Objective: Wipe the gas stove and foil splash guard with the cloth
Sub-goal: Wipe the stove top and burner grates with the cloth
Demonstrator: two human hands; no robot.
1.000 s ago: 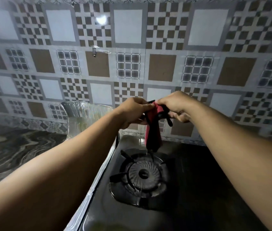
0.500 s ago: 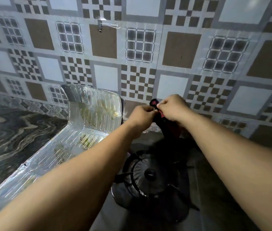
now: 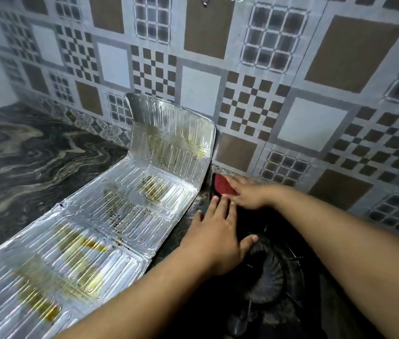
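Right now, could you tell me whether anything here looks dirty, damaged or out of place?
Yes: the foil splash guard carries yellow-brown greasy streaks on its upright end and along its flat panels, and its edge near the stove looks torn. The cloth lies under the right hand.

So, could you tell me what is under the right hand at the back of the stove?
The right hand presses the red cloth onto the stove; the rest of the cloth is hidden.
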